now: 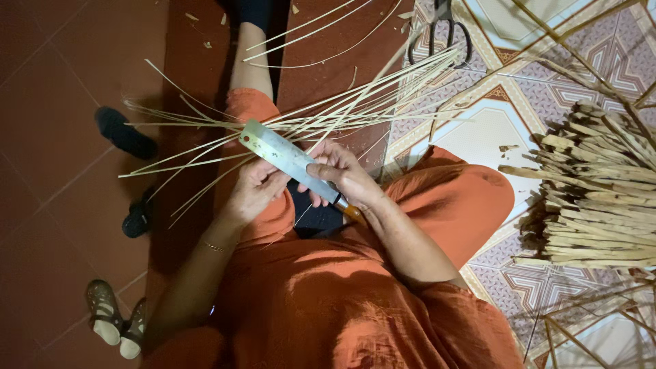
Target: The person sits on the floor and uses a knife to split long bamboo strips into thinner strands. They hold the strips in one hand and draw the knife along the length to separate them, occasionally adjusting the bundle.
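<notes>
So the right hand (345, 176) was wrapped tight around a broad flat knife (287, 158), mid-frame, blade pointing toward the upper left. The left hand (254, 191) sat just beside it under the blade, fingers curled and pinching thin bamboo strips (328, 113) that fanned out across the upper middle. Person was seated in orange clothes. A pile of thicker bamboo sticks (594, 198) lay on the patterned mat (478, 130) at the right edge, scissors (443, 31) up top, and dark sandals (124, 133) on the red floor at left.
</notes>
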